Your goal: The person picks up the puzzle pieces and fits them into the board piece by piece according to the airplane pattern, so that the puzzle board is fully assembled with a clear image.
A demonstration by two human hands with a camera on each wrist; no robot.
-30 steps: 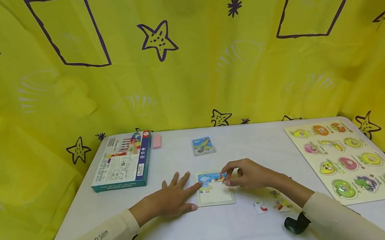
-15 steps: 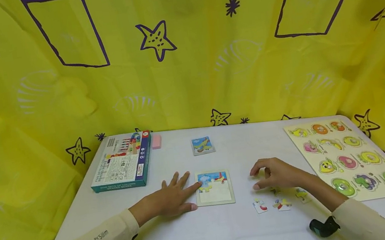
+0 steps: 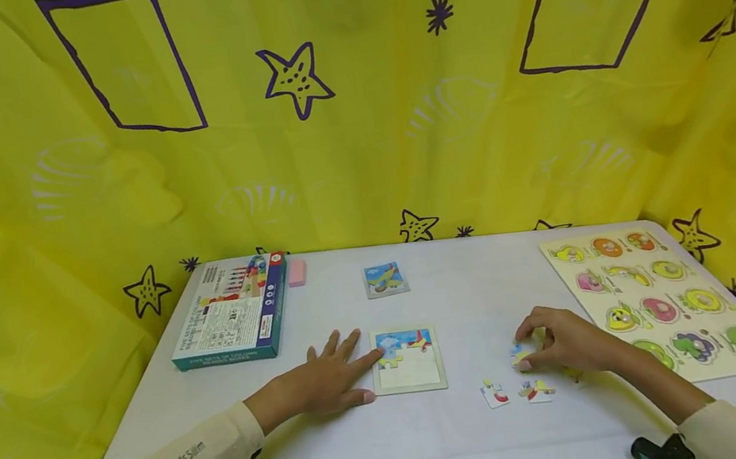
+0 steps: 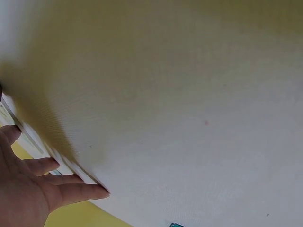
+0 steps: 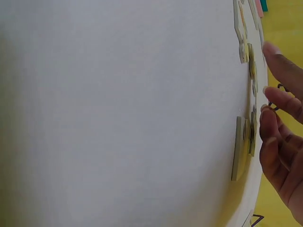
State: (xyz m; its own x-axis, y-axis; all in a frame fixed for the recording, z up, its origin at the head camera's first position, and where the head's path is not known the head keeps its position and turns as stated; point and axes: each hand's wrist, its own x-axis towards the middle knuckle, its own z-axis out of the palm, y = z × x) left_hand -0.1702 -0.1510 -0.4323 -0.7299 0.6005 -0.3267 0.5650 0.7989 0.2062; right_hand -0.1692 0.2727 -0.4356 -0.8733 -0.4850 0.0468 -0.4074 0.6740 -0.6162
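Observation:
My left hand (image 3: 330,380) lies spread on the table with its index fingertip at the left edge of a small square puzzle tray (image 3: 421,372). Sky and red-and-yellow pieces fill the tray's top and left; the rest shows its bare base. In the left wrist view, the fingers of the left hand (image 4: 33,189) stretch out straight. To the right, my right hand (image 3: 563,343) pinches a blue-and-yellow jigsaw piece (image 3: 520,353) between thumb and fingers. Two loose jigsaw pieces, one with red (image 3: 494,394) and one with yellow (image 3: 536,391), lie nearer me. Another is partly hidden under the right hand.
A flat box (image 3: 226,316) lies at the back left, a pink block (image 3: 297,273) beside it. Behind the tray sits a small airplane picture (image 3: 386,280). A fruit peg board (image 3: 716,371) covers the right side. Yellow cloth (image 3: 368,141) hangs behind the table.
My right hand has left the tray, moved right and come down around a loose piece. A red airplane piece now shows at the tray's top right. The left hand stays put.

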